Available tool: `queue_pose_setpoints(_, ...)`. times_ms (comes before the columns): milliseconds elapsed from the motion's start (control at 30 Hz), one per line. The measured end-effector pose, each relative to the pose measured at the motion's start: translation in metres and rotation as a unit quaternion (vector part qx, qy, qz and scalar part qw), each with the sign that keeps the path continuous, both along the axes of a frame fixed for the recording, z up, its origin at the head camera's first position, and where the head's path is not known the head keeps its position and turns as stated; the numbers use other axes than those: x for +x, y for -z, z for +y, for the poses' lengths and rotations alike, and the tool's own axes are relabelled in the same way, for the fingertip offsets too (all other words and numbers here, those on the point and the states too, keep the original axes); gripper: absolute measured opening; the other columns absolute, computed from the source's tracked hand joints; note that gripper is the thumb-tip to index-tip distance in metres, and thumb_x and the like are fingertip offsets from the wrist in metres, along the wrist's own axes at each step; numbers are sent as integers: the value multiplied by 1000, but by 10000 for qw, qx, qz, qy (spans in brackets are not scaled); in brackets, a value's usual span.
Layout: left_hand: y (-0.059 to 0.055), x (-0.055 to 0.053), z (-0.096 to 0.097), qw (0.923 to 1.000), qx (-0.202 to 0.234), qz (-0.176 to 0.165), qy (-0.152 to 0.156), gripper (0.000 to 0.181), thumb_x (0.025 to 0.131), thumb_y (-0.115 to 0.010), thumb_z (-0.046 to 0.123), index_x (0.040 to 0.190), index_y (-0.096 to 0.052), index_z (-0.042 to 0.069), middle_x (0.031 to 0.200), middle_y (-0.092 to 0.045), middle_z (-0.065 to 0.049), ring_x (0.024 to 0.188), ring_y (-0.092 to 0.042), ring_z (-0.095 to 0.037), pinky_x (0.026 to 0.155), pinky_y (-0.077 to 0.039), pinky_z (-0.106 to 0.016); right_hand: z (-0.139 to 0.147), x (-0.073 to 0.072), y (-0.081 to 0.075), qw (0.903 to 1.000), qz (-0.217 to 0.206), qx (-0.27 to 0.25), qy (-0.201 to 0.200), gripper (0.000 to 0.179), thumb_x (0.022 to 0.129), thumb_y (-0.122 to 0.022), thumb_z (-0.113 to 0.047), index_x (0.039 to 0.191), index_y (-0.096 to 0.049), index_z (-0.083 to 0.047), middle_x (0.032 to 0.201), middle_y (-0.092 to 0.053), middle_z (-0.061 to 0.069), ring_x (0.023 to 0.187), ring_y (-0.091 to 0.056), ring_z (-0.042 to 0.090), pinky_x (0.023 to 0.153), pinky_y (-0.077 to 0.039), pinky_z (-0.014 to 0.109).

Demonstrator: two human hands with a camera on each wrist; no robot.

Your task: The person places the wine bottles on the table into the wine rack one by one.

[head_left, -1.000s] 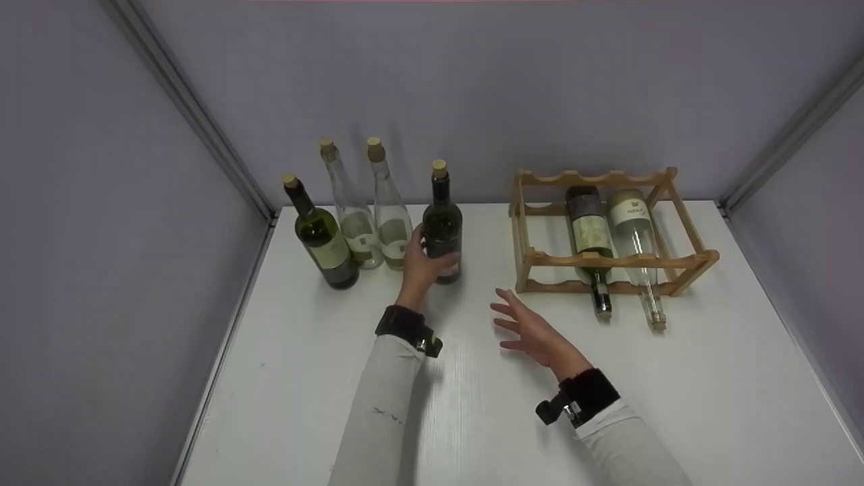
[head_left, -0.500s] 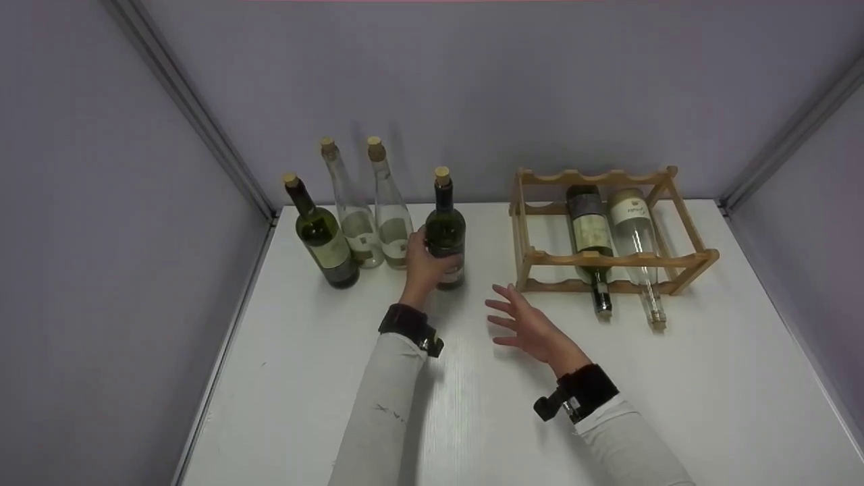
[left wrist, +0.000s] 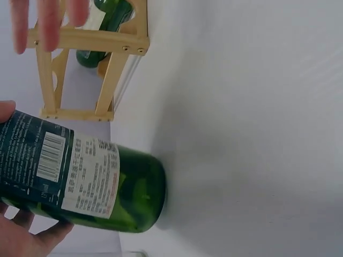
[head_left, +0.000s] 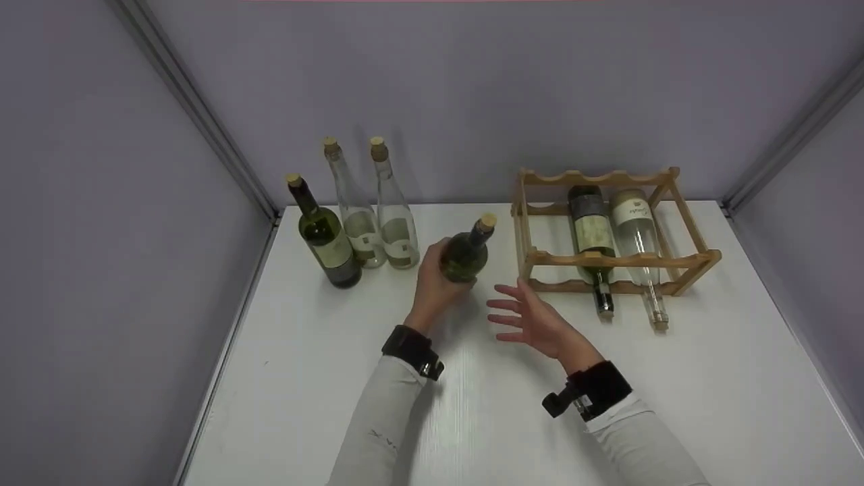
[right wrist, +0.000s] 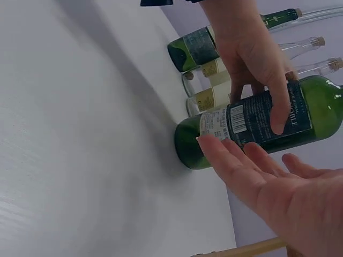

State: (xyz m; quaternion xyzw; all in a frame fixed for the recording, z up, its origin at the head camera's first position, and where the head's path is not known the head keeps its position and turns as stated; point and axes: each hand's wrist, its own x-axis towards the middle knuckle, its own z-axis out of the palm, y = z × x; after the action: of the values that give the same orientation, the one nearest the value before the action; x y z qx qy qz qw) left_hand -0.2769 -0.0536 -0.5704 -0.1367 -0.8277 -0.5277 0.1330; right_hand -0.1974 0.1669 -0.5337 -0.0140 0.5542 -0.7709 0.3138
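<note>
My left hand grips a corked green wine bottle around its label, and the bottle leans with its neck toward the right. In the left wrist view a barcode and pale back label show on the bottle, its base close over the table. My right hand is held to the right of it, fingers spread and palm facing the bottle. The right wrist view has the fingers of that hand right by the lower part of the bottle, not wrapped round it.
A wooden wine rack stands at the right, with a green bottle and a clear bottle lying in it, necks forward. Left of my hands stand two clear corked bottles and a green one. Walls enclose the white table.
The left hand has moved the green wine bottle rightward and toward me, tipping it from upright to leaning. The right hand has shifted only slightly and stays spread.
</note>
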Motion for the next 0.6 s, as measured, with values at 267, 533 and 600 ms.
queue_pose_setpoints(267, 2, 14, 0, 9921, -951, 816, 104, 73, 68, -86, 12, 132, -52, 19, 130, -54, 2, 124, -49, -16, 105, -40, -39, 15, 3, -21, 9993, 161, -259, -234, 78, 104, -22, -57, 154, -17, 3, 149, -35, 29, 137, -36, 44, 108, -33, 54)
queue_pose_setpoints(533, 6, 23, -1, 9549, -2181, 1998, 248, 77, 64, -89, 12, 132, -53, 17, 128, -53, -6, 122, -50, -24, 104, -39, -49, 27, 6, -41, 9954, 132, -835, -442, 78, 103, -27, -58, 148, -28, 6, 140, -45, 30, 131, -44, 44, 105, -37, 56)
queue_pose_setpoints(600, 6, 24, -1, 9417, -2398, 2343, 303, 76, 64, -90, 15, 131, -54, 18, 127, -54, -5, 123, -50, -24, 104, -38, -55, 30, 7, -44, 9960, 76, -697, -548, 82, 102, -28, -59, 145, -32, 11, 136, -49, 30, 128, -48, 42, 102, -40, 56)
